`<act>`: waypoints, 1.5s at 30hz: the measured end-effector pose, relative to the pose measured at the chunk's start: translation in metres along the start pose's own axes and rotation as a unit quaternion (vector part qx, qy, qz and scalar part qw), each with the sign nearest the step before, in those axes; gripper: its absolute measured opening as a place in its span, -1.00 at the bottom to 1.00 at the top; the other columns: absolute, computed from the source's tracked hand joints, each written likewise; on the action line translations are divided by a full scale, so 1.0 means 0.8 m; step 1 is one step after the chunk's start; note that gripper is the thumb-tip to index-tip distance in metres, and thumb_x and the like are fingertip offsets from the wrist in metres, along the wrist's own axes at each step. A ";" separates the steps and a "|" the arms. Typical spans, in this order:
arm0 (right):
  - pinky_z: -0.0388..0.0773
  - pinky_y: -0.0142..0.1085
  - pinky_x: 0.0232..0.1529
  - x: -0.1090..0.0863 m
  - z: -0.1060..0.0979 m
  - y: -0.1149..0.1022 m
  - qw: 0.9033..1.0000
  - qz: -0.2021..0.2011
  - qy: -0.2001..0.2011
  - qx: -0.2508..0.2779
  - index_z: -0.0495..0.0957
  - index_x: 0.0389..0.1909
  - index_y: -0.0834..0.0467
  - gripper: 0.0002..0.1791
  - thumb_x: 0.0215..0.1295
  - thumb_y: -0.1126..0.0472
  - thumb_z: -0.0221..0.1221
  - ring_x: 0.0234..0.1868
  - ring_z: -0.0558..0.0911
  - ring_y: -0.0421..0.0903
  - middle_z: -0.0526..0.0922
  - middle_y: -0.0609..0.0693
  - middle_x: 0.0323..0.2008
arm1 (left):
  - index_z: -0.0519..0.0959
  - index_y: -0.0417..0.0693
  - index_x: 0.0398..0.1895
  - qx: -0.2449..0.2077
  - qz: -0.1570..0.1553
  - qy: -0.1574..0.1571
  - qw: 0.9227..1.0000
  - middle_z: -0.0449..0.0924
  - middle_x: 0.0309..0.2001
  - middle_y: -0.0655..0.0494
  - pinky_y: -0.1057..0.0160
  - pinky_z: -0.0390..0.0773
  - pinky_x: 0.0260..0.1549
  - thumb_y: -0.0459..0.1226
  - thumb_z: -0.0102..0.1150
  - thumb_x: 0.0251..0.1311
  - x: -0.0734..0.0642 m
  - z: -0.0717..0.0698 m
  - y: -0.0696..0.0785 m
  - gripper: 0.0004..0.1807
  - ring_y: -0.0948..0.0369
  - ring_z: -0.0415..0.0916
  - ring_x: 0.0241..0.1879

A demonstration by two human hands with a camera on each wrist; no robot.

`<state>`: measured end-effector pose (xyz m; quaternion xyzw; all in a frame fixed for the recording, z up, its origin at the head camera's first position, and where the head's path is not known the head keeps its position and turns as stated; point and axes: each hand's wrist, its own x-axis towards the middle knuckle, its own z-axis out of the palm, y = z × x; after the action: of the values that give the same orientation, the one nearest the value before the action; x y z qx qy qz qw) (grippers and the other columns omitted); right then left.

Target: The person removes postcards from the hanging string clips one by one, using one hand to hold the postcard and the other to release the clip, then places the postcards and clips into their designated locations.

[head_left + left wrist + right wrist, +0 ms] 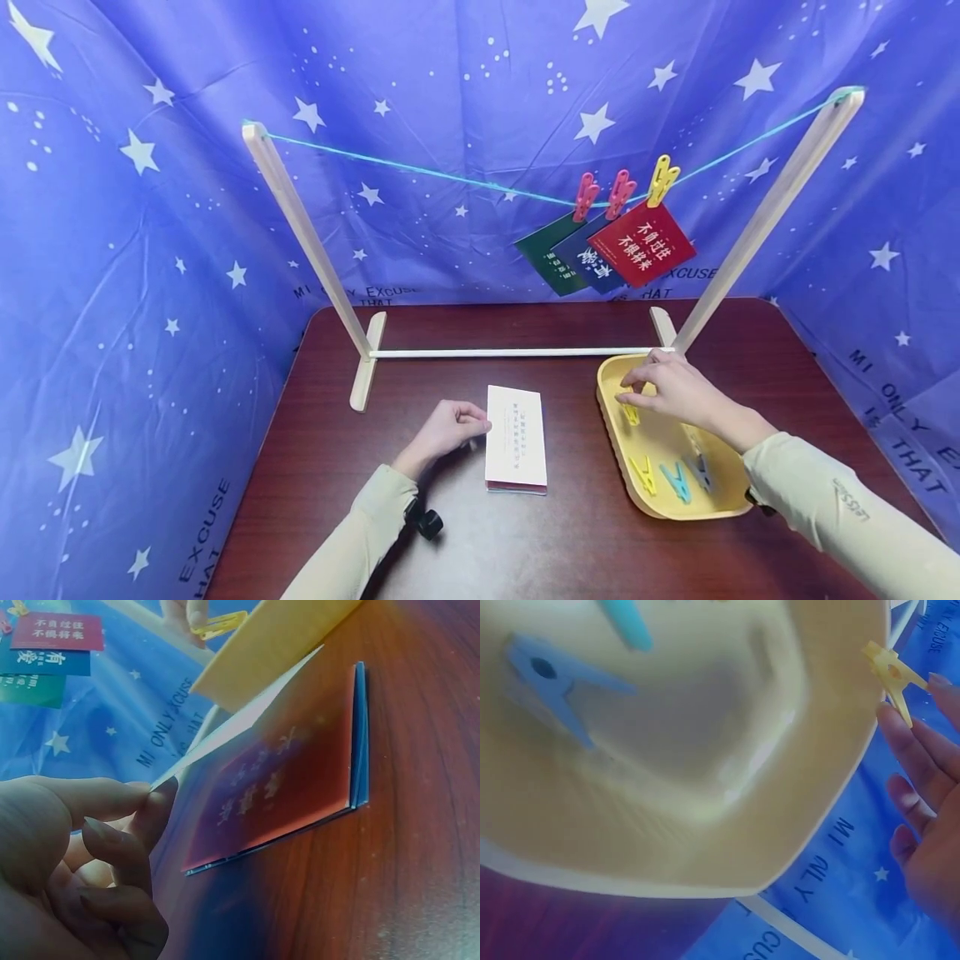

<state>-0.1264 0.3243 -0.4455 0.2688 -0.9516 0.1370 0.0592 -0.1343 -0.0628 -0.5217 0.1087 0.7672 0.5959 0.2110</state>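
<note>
My left hand [450,429] pinches the edge of a white card [516,433] with printed characters. In the left wrist view that card is tilted up off a stack, with a red card [300,772] right below it. My right hand [678,390] holds a yellow clothespin [894,675] by its handle ends, over the yellow tray [618,450]. In the tray lie another yellow clothespin [643,477], a teal clothespin [677,482] and a grey-blue clothespin [551,671].
A teal cord [420,169] runs between two wooden posts [307,237]. From it hang a green card [551,254], a blue card [581,250] and a red card [643,243], held by two pink clothespins [585,198] and a yellow one. A white rod [517,352] joins the stand's feet.
</note>
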 end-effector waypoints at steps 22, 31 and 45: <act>0.35 -0.25 -0.30 -0.020 0.029 0.002 0.999 0.025 -0.028 0.030 0.78 -0.37 -0.01 -0.85 0.19 0.01 0.48 -0.36 0.39 -0.26 0.49 -0.39 -0.51 | 0.68 -0.39 -0.22 -0.008 -0.024 0.005 1.000 0.72 -0.48 -0.09 0.40 0.33 -0.62 -0.41 0.38 0.24 0.003 0.012 -0.018 -0.84 0.33 0.35 -0.67; 0.35 -0.23 -0.26 -0.028 0.040 0.007 0.998 0.044 -0.042 0.023 0.77 -0.36 -0.05 -0.84 0.20 -0.04 0.46 -0.35 0.40 -0.26 0.48 -0.33 -0.49 | 0.65 -0.40 -0.23 -0.001 -0.014 0.001 1.000 0.71 -0.48 -0.04 0.43 0.36 -0.62 -0.41 0.35 0.27 0.006 0.014 -0.023 -0.85 0.33 0.36 -0.65; 0.34 -0.24 -0.31 -0.029 0.049 0.000 0.995 0.066 -0.076 0.014 0.74 -0.35 -0.05 -0.86 0.23 -0.02 0.44 -0.37 0.38 -0.23 0.49 -0.28 -0.50 | 0.68 -0.25 -0.36 0.130 0.022 0.037 0.991 0.61 -0.59 0.14 0.42 0.37 -0.60 -0.34 0.38 0.22 0.004 0.011 -0.028 -0.88 0.37 0.39 -0.65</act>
<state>-0.1081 0.3241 -0.4875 0.2161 -0.9669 0.1332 -0.0263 -0.1313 -0.0596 -0.5456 0.1297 0.8430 0.4990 0.1534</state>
